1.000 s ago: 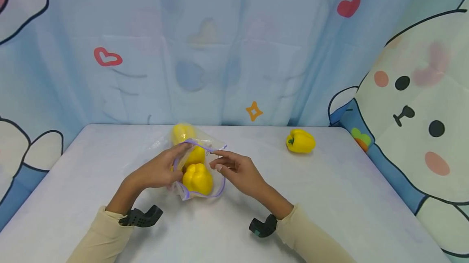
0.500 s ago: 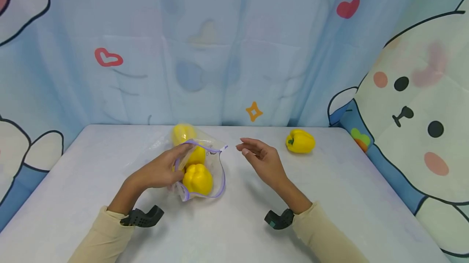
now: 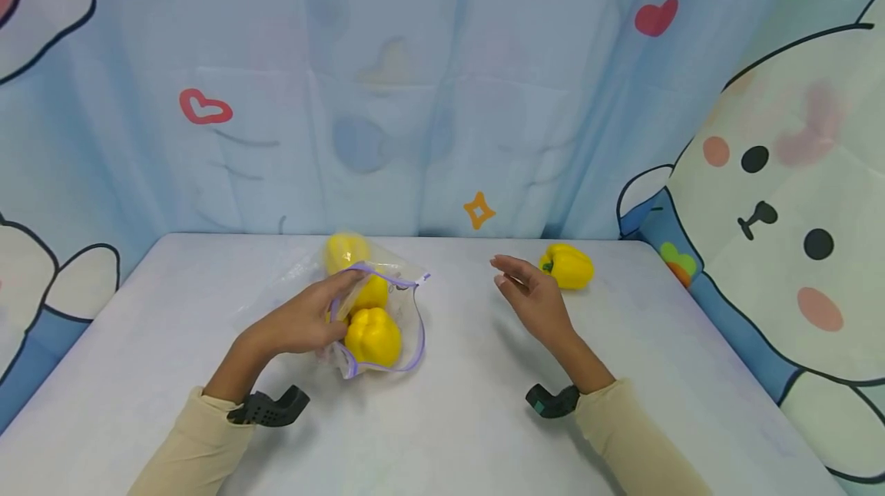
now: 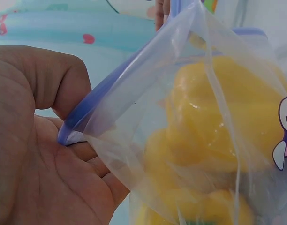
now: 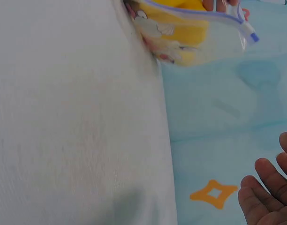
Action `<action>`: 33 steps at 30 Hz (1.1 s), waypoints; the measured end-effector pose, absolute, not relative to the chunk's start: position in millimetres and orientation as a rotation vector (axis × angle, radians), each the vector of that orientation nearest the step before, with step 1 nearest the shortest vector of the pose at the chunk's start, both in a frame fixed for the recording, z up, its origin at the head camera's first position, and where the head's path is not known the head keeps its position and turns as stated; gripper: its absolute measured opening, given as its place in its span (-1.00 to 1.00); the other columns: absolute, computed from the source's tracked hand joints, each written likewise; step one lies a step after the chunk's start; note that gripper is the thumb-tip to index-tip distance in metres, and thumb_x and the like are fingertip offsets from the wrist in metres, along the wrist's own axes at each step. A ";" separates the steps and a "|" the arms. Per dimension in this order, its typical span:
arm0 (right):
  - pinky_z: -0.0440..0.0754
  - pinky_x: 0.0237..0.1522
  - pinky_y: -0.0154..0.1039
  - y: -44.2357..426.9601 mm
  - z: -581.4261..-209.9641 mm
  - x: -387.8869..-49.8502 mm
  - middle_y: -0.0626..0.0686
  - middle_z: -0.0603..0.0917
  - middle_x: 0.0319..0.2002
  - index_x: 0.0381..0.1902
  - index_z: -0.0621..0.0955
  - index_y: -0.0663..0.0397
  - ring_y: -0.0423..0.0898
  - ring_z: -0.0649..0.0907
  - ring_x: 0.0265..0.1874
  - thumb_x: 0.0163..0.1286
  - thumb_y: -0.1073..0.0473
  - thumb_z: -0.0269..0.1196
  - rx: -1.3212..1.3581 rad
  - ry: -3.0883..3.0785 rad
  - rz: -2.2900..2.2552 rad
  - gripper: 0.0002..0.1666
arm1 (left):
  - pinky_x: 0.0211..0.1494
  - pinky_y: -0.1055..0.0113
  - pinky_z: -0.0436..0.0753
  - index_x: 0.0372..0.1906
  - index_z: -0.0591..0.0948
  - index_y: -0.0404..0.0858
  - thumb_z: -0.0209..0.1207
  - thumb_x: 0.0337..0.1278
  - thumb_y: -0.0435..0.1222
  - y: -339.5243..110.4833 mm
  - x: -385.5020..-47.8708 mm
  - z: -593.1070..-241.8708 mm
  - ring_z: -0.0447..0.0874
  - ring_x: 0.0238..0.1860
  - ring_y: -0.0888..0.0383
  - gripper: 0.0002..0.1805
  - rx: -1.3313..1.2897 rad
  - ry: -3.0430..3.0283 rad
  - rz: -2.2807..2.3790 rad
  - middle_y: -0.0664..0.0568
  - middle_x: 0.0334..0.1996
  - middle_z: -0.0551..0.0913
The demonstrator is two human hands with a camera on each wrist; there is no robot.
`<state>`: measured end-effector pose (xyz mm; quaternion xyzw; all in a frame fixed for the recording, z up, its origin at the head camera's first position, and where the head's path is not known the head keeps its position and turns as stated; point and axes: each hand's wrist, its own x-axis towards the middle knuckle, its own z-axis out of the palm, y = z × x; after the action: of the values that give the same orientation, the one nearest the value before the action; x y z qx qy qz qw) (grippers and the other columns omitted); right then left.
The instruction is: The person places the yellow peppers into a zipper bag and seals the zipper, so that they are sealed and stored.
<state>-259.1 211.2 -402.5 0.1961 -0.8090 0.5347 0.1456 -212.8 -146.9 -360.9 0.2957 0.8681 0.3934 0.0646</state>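
Observation:
A clear zip bag (image 3: 412, 327) with a purple rim lies left of the middle of the table, its mouth spread toward me. Several yellow bell peppers (image 3: 373, 338) are inside. My left hand (image 3: 297, 321) holds the left side of the mouth; in the left wrist view the thumb and fingers pinch the purple rim (image 4: 99, 101). Farther right, my right hand (image 3: 536, 302) hovers over the table, fingers loosely bent, holding nothing. Just beyond its fingers, at the back right, lies a loose yellow bell pepper (image 3: 570, 267), apart from the hand and partly overlapped by it in the head view.
The white table (image 3: 442, 442) ends at its back edge against a light blue curtain (image 3: 429, 135) printed with cartoon figures. A purple slider (image 5: 254, 36) sits at the bag rim's end in the right wrist view. Each wrist wears a black device (image 3: 270, 408).
My right hand has left the bag's right rim and moved right, toward the loose bell pepper. The left hand and the bag have stayed in place.

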 end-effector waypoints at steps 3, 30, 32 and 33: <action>0.48 0.11 -0.41 224.9 -399.9 -264.1 0.14 0.60 0.15 0.19 0.54 0.26 0.04 0.54 0.19 0.43 0.23 0.18 0.478 -2.370 1.492 -0.59 | 0.40 -0.02 0.21 0.49 0.10 -0.39 0.05 -0.05 -0.47 -146.8 -213.2 -361.3 0.01 0.47 -0.05 -0.13 0.878 2.615 1.190 -0.17 0.50 0.04; -0.05 0.36 0.29 307.1 -410.9 -318.8 0.31 0.03 0.49 0.51 0.09 0.23 0.26 -0.12 0.47 0.40 -0.09 0.19 0.045 -2.738 1.075 -0.07 | 0.37 -0.02 0.25 0.47 0.16 -0.38 0.06 -0.03 -0.48 -146.4 -212.9 -360.7 0.12 0.42 -0.07 -0.18 0.870 2.641 1.178 -0.18 0.49 0.08; 0.02 0.36 0.29 307.4 -414.2 -320.1 0.35 0.05 0.47 0.51 0.06 0.26 0.32 -0.02 0.44 0.37 -0.03 0.24 0.057 -2.742 1.083 -0.04 | 0.39 -0.02 0.23 0.47 0.16 -0.37 0.07 -0.03 -0.48 -146.5 -212.8 -359.9 0.12 0.43 -0.06 -0.17 0.857 2.642 1.182 -0.17 0.49 0.08; 0.05 0.35 0.28 307.6 -415.5 -320.3 0.36 0.07 0.46 0.51 0.05 0.26 0.33 0.03 0.42 0.35 0.01 0.26 0.057 -2.746 1.082 -0.03 | 0.41 -0.03 0.18 0.46 0.17 -0.38 0.07 -0.04 -0.48 -146.7 -213.0 -360.0 0.07 0.45 -0.07 -0.17 0.860 2.643 1.186 -0.17 0.49 0.09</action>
<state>-320.3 307.6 -415.5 0.0193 -0.9260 0.3650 0.0948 -213.0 -146.7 -360.0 0.2840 0.8731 0.3917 0.0600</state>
